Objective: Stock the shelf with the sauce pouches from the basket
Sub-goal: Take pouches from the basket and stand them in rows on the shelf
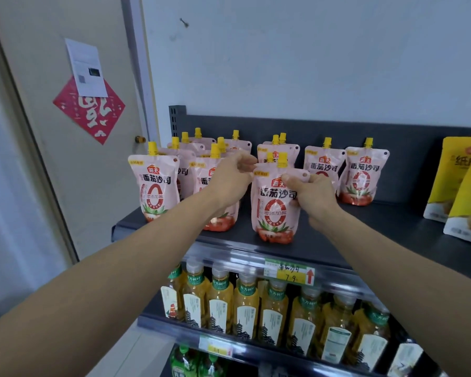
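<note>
Sauce pouch (275,210), pink with a yellow spout cap (282,160), standing upright on the dark top shelf (365,227) near its front edge, between the two hands. The right hand (314,197) pinches the pouch's upper right corner between thumb and curled forefinger, with the remaining fingers folded at the pouch's right side. The left hand (233,176) is just left of the pouch's upper left corner, fingers curled towards the thumb; whether its fingertips touch the pouch or hold anything cannot be told. Behind and to the left of the left hand stand rows of identical pouches (155,186), partly hidden by that hand and wrist. More of them stand directly behind the held pouch, beyond the fingertips of both hands. Beyond the right hand, towards the shelf's back panel, two further pouches (362,175) stand upright side by side. Well to the right of the right hand, on the same shelf, yellow snack packets (457,180) reach the frame edge. Below both forearms a price label (290,272) with a red arrow sits on the shelf's front rail, and beneath it a row of amber tea bottles (245,306) fills the next shelf down. Far left of the left arm, a door (38,63) bears a red diamond paper (93,115) and a white printed sheet (86,68).
</note>
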Motion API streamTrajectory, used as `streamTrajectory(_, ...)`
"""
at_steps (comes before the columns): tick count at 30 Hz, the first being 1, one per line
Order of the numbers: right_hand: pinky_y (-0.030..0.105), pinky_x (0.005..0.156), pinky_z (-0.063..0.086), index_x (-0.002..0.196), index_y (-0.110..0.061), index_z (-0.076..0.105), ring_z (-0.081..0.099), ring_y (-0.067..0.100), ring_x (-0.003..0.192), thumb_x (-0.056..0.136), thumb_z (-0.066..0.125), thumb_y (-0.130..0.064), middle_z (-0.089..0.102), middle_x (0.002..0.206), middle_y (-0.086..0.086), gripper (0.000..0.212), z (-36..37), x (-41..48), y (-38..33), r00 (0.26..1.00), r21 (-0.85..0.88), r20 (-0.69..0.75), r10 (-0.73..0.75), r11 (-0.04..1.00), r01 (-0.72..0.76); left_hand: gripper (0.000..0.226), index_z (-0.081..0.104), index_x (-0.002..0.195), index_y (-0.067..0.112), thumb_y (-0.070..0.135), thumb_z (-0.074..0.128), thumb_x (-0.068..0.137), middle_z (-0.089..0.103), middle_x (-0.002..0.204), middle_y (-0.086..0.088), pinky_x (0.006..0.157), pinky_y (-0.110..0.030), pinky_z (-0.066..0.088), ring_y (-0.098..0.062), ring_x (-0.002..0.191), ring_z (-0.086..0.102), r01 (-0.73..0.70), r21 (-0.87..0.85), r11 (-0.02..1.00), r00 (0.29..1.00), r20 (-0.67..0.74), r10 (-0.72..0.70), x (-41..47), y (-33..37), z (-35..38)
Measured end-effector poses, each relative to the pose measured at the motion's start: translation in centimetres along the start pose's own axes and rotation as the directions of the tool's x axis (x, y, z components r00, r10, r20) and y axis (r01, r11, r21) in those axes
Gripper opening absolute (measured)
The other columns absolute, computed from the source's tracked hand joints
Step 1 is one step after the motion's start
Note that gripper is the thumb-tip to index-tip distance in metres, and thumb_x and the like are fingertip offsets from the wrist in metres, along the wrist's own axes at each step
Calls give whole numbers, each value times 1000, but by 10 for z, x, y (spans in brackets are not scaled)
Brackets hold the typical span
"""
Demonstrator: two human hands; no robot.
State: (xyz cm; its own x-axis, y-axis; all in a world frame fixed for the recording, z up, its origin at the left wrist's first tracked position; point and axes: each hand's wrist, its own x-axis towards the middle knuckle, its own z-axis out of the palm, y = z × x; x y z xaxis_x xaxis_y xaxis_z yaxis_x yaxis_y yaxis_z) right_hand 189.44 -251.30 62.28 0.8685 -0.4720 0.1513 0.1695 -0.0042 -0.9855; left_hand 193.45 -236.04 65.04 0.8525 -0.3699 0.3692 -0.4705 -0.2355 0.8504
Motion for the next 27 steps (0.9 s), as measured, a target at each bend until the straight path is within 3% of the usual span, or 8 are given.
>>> streamTrajectory(8, 13, 42, 48, 103, -8, 64, 67, 3, 56, 90, 60, -13, 69, 83, 0, 14, 4, 5, 2, 1000, 5, 12, 21, 1000, -21, 38, 54, 123, 8, -7, 44, 89, 59, 118, -4, 76, -9, 43, -12, 106, 54, -24, 1, 1000, 996, -90, 24, -6, -2, -9)
streamTrajectory(14, 14, 45, 48, 106, -9, 62, 64, 10, 69, 90, 60, -11, 68, 87, 1, 17, 2, 4, 4, 999, -30, 9, 37, 999, -36, 37, 56, 117, 7, -9, 42, 87, 59, 104, -2, 61, -5, 47, -9, 92, 56, -32, -12, 999, 982, -188, 29, -8, 3, -6)
streamTrajectory(19, 21, 58, 51, 104, -7, 63, 64, 13, 73, 90, 60, -10, 68, 93, 5, 15, 5, 4, 5, 1000, -69, 17, 24, 997, -22, 36, 56, 115, 6, -11, 41, 87, 59, 105, -4, 81, -15, 47, -12, 99, 56, -37, -42, 998, 987, -158, 30, -13, 8, -2)
streamTrajectory(23, 20, 57, 48, 109, -7, 62, 59, 12, 70, 89, 60, -8, 67, 90, 1, 19, 1, 4, 5, 998, -89, 38, 49, 995, -46, 37, 56, 116, 4, -12, 40, 87, 59, 103, -4, 79, -12, 45, -11, 97, 55, -39, -37, 999, 991, -133, 33, -17, 9, -1)
streamTrajectory(27, 21, 57, 48, 112, -4, 61, 59, 13, 74, 89, 60, -7, 67, 101, 7, 24, -3, 4, 8, 997, -133, 40, 66, 989, -61, 37, 58, 113, 2, -14, 39, 85, 59, 100, -4, 79, -13, 45, -13, 94, 55, -45, -46, 998, 990, -135, 38, -20, 9, 1)
